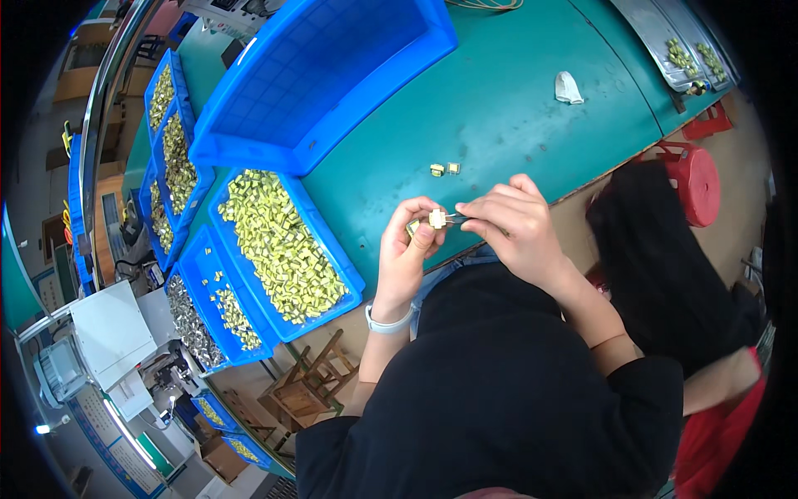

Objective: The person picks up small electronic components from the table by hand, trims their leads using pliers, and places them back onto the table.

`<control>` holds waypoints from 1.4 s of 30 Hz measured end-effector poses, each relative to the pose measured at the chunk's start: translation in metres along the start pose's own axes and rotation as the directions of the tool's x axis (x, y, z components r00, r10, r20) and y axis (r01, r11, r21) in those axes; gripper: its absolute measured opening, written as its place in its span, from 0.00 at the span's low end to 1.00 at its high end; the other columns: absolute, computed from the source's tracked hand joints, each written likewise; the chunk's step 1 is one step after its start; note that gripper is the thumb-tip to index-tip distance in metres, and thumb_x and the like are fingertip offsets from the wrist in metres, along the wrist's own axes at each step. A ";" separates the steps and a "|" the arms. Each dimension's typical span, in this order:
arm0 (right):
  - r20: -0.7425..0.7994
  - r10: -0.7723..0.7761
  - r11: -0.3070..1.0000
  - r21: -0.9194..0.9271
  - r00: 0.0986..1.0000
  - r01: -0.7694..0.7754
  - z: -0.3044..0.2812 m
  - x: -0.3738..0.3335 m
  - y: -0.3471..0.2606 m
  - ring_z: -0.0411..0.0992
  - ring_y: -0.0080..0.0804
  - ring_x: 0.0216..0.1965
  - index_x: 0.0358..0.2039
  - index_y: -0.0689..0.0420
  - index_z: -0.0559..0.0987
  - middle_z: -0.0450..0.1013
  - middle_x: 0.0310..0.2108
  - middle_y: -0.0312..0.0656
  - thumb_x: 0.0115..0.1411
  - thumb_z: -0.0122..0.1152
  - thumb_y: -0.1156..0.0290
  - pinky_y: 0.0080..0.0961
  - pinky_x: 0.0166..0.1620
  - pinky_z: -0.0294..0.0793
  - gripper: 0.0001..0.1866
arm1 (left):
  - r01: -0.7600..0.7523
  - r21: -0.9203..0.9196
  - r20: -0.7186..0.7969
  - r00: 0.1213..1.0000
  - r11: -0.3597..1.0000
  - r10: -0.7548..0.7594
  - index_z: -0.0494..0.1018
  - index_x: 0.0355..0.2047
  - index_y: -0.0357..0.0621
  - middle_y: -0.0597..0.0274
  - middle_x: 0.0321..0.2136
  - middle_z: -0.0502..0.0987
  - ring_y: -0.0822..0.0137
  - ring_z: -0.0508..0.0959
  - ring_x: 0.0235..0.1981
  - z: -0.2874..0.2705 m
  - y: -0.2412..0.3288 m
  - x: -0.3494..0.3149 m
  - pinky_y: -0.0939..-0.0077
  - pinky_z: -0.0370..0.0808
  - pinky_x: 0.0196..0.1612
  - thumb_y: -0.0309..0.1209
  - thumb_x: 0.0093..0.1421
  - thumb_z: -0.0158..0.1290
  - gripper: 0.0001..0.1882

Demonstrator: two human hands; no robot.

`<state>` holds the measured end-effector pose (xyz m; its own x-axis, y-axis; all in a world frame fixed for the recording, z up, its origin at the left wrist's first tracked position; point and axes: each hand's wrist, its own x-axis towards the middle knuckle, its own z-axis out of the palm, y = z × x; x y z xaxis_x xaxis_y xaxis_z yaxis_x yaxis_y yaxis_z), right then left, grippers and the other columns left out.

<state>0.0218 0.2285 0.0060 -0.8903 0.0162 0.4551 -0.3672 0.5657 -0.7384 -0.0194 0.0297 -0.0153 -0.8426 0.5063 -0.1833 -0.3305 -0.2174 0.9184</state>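
My left hand [402, 264] is closed, pinching a small yellow-and-white transformer-like part [437, 218] between thumb and fingers. A second yellowish part [412, 227] shows in the same hand, tucked against the fingers. From the other side my right hand [517, 226] grips a pair of tweezers [456, 219], whose tips meet the pinched part. Both hands are above the near edge of the green table [499, 100]. Just beyond them, two similar small parts, one yellow [436, 170] and one paler [454, 168], lie side by side on the tabletop.
Left of me stands a blue bin [359, 287] heaped with yellow parts. An upturned blue crate [274, 125] leans behind it. More blue bins [208, 249] line the left. A white crumpled scrap [568, 88] lies at right. A red stool [702, 185] and a person in black [657, 266] are nearby.
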 end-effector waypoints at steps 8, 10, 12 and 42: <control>0.015 0.010 1.000 0.015 1.000 -0.010 0.001 0.002 -0.001 0.74 0.28 0.28 0.35 0.59 0.85 0.81 0.29 0.37 0.53 0.72 0.74 0.29 0.38 0.61 0.09 | -0.005 -0.019 -0.001 1.000 1.000 0.005 0.67 0.52 0.41 0.63 0.35 0.75 0.78 0.68 0.30 -0.002 0.000 -0.002 0.85 0.61 0.28 0.46 0.69 0.56 0.23; 0.014 0.004 1.000 0.017 1.000 -0.005 0.002 0.002 -0.001 0.74 0.28 0.28 0.35 0.59 0.85 0.81 0.29 0.37 0.53 0.72 0.74 0.29 0.38 0.61 0.09 | -0.012 -0.036 0.003 1.000 0.999 0.012 0.67 0.53 0.41 0.63 0.36 0.75 0.78 0.69 0.30 -0.003 0.000 -0.002 0.85 0.61 0.28 0.46 0.69 0.56 0.23; 0.012 0.001 1.000 0.015 1.000 -0.001 0.002 0.002 -0.001 0.74 0.28 0.28 0.35 0.59 0.85 0.81 0.29 0.37 0.53 0.72 0.74 0.29 0.38 0.61 0.09 | 0.007 -0.008 0.023 1.000 1.000 -0.007 0.68 0.52 0.41 0.62 0.38 0.76 0.77 0.69 0.31 -0.004 0.000 -0.003 0.85 0.62 0.28 0.46 0.69 0.55 0.22; 0.140 -0.057 0.998 0.035 0.989 0.053 0.015 0.006 -0.006 0.74 0.28 0.29 0.37 0.58 0.85 0.80 0.28 0.36 0.54 0.71 0.72 0.29 0.40 0.63 0.10 | 0.163 -0.139 -0.036 0.985 0.977 -0.169 0.70 0.38 0.42 0.64 0.23 0.72 0.75 0.69 0.20 -0.015 -0.002 -0.003 0.83 0.63 0.23 0.43 0.75 0.45 0.17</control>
<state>0.0147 0.2133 0.0055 -0.8968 -0.1316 0.4225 -0.4228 0.5369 -0.7301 -0.0225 0.0160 -0.0220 -0.7891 0.5057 -0.3486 -0.5191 -0.2456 0.8187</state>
